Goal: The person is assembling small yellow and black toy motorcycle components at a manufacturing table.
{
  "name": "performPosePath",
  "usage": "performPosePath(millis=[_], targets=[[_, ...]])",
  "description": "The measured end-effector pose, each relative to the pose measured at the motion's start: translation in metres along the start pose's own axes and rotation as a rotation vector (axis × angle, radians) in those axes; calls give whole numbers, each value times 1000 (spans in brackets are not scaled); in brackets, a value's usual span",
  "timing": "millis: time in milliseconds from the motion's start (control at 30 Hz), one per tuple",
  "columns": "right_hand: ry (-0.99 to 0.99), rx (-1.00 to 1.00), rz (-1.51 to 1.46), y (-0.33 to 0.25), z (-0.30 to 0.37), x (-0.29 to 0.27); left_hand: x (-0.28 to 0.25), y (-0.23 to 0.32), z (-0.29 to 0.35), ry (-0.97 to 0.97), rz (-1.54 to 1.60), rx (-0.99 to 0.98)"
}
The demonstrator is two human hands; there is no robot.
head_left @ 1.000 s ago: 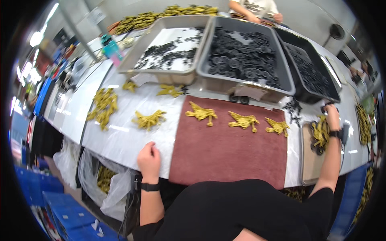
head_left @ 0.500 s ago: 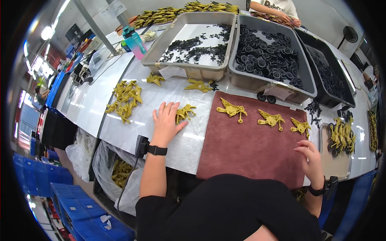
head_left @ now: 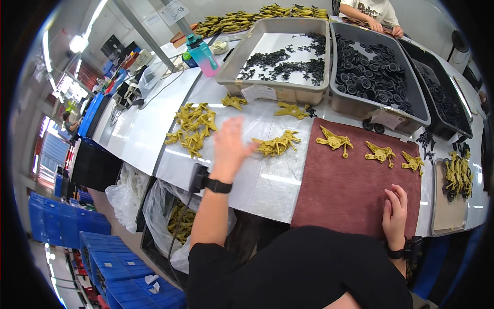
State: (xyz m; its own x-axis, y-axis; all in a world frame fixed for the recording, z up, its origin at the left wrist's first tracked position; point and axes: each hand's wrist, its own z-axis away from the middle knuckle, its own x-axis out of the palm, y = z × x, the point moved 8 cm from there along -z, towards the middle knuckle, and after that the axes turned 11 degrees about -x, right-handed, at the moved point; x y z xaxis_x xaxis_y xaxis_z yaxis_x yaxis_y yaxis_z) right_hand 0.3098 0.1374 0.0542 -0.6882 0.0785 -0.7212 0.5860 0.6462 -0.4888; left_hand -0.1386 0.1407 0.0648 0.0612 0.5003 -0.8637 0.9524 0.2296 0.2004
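My left hand [head_left: 230,149] hovers over the white table, blurred by motion, with its fingers spread and nothing visible in them. Its thumb tip lies by a yellow plastic frame piece [head_left: 278,143]; whether they touch I cannot tell. A heap of similar yellow pieces [head_left: 193,126] lies just left of the hand. Two single ones, a yellow piece [head_left: 234,102] and another yellow piece [head_left: 292,110], lie farther back. My right hand [head_left: 395,212] is at the near right of the dark red mat [head_left: 339,190], loosely bent and empty. Three yellow pieces [head_left: 380,153] stand in a row on the mat's far part.
Behind stand a bin of small black parts [head_left: 272,92], a grey bin of black wheels [head_left: 355,103] and a black bin [head_left: 465,126]. A tray [head_left: 447,219] with wheeled yellow assemblies lies right. A bottle [head_left: 202,54] stands back left. Another person's hands [head_left: 386,28] work across the table.
The view has swung, so the scene sits farther right. My left hand has moved left off the yellow piece, toward the heap. My right hand has drawn in over the mat.
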Motion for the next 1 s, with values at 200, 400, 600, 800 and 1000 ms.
performPosePath(millis=[200, 400, 600, 800, 1000], targets=[[29, -11, -29, -7, -9, -7, -32, -140, -5, -26, -508, -848], [81, -144, -74, -33, -40, -11, -30, -168, 21, 84, -233, -756], [-49, -321, -256, -67, -78, 0, -48, -136, 54, 314, 18, -783], [-222, -417, -593, -105, -108, 44, -32, -2, 76, 203, 997, -675], [-278, -140, -870, -107, -112, 98, -2, 120, 78, -276, 1561, -604]])
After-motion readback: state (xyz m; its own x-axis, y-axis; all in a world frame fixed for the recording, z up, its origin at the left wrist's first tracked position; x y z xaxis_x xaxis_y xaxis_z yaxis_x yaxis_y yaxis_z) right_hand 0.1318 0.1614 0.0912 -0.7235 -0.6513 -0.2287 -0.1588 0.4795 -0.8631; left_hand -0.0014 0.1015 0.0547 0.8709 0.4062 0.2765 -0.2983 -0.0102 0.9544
